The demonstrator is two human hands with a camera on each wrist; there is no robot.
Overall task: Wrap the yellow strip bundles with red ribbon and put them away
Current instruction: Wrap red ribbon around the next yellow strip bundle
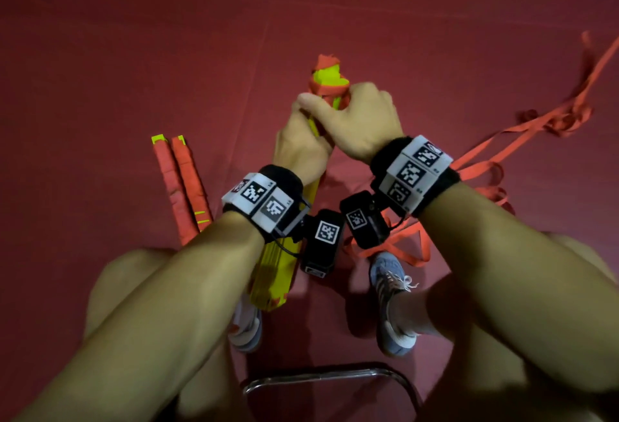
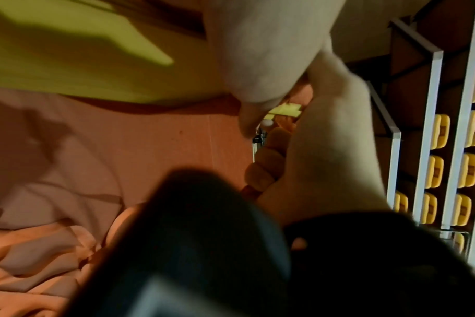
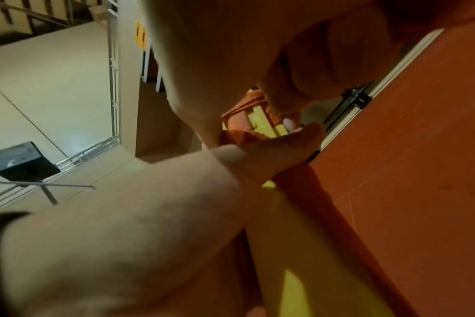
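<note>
- The left hand (image 1: 299, 150) is clamped round the yellow bundle (image 1: 278, 274) a little below its top end, with the fingers curled tight about it.
- The right hand (image 1: 360, 120) sits just above the left one and touches it. It is closed over the same bundle where the red ribbon (image 1: 330, 89) is wound, and its thumb lies across the front, pointing left. I cannot tell whether it also pinches a free end of ribbon.
- The bundle is tilted, with its top end away from the person and its lower end down between the knees, near the left shoe (image 1: 246, 324). I cannot tell whether that end touches the floor (image 1: 134, 53).
- Ribbon covers only the top end in a few turns. Below the hands the bundle is mostly bare yellow.
- The loose ribbon (image 1: 569, 115) runs from under the wrists out to the right, lying in loops and a tangle on the red floor, close to the right shoe (image 1: 390, 297).
- Two wrapped bundles (image 1: 187, 173) lie side by side on the floor to the left, touching each other. They are red almost end to end, with yellow showing at the far tips.
- Both wrists wear black bands with white tags of black squares.
- A bent metal bar (image 1: 318, 378) crosses the bottom of the head view.
- The left wrist view is blurred. Rows of yellow seats (image 2: 439, 133) stand along its right edge.
</note>
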